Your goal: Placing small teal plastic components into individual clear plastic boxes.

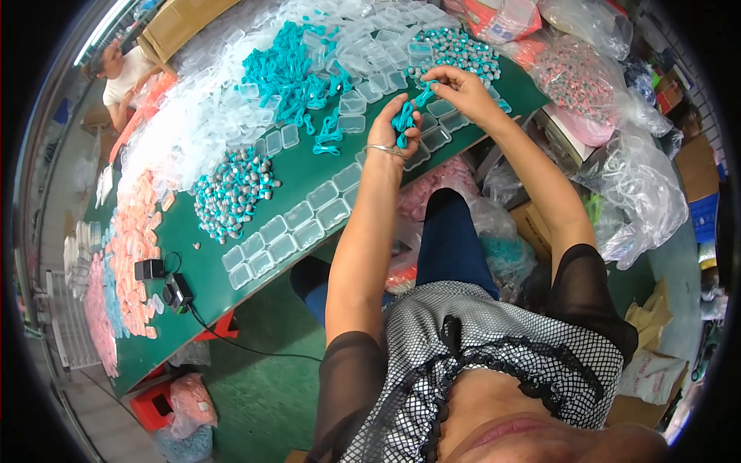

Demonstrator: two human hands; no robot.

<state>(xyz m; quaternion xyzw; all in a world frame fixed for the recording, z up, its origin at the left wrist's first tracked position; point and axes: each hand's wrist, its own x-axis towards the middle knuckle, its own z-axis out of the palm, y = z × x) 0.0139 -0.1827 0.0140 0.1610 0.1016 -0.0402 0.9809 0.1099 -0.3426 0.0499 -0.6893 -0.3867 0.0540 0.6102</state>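
Teal cords [403, 117], a small tangled bunch, sit over the near edge of the green tabletop [208, 270], bunched in the left hand [392, 130] and trailing up to the right hand [461, 86].

Going left to right: at the far left edge lie pink and pale blue pieces [127, 247], then a black adapter with its cable [177, 292], a heap of teal-and-grey small parts [231, 189] and a row of clear plastic boxes [297, 224] along the edge. Further on, a larger pile of teal cords [289, 73] rests among more clear boxes.

The left hand's grip is clenched around the bunch, fingers curled in; the right hand's grip pinches one strand between thumb and fingertips.

The cords look light, soft and limp, likely to snag on each other, so a single loop end seems the best place to take hold. The bunch hangs roughly upright in the fist, its long axis running from the left hand up and rightward toward the right.
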